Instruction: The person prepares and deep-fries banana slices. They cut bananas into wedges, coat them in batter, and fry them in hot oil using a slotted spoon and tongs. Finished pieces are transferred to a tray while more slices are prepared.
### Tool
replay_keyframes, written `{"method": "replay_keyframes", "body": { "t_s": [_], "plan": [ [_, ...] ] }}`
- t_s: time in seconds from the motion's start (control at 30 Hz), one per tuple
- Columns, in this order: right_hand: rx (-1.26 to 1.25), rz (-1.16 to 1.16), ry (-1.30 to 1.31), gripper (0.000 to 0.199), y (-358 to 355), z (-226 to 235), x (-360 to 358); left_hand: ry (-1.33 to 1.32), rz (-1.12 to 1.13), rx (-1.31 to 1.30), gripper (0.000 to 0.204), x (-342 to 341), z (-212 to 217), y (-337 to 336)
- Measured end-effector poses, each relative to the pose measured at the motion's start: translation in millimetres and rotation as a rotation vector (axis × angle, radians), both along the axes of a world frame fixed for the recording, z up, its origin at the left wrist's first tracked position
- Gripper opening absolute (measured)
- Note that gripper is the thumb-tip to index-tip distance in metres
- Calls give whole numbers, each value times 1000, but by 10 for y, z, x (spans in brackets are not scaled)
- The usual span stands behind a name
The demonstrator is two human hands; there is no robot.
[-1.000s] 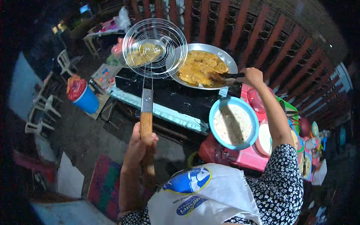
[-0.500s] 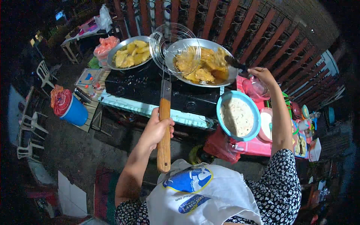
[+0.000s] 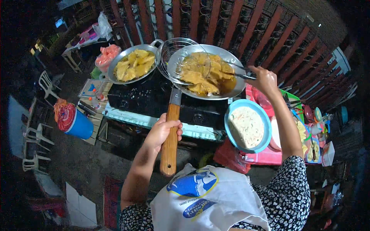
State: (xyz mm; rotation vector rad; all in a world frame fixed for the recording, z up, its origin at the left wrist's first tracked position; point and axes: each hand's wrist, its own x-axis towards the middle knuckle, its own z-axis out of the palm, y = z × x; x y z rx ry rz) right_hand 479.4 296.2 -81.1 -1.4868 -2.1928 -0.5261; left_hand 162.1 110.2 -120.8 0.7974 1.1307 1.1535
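My left hand [image 3: 166, 132] is closed around the wooden handle of a wire skimmer [image 3: 170, 148]. The skimmer's coiled round head overlaps the left rim of the larger frying pan [image 3: 228, 55], tilted up. Golden fritters [image 3: 200, 81] lie in the oil there. At the pan's right side my right hand [image 3: 266, 81] grips dark tongs [image 3: 241, 75], whose two arms reach over the rim to the fritters. Whether their tips pinch one is unclear. Left of it, a smaller pan [image 3: 111, 73] holds more yellow pieces in oil [image 3: 133, 67].
Both pans sit on a black stove [image 3: 154, 104]. A light-blue basin of pale batter [image 3: 246, 127] stands at its right, above a pink-covered table [image 3: 262, 158]. Reddish slats [image 3: 216, 23] rise behind. A blue bucket [image 3: 81, 125] stands left, near white chairs [image 3: 38, 134].
My right hand has moved slightly left and down, and the tongs now reach lower and further left over the fritters. The skimmer stays in my left hand. The whole view has shifted a little.
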Motion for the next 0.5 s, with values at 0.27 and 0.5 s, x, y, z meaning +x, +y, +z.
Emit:
{"method": "replay_keyframes", "body": {
  "t_s": [0.27, 0.5],
  "plan": [
    [178, 285, -236, 50, 888, -666, -74, -23, 19, -34, 30, 22, 192, 97],
    [-46, 159, -132, 43, 757, -374, 129, 85, 37, -16, 29, 7, 288, 32]
  ]
}}
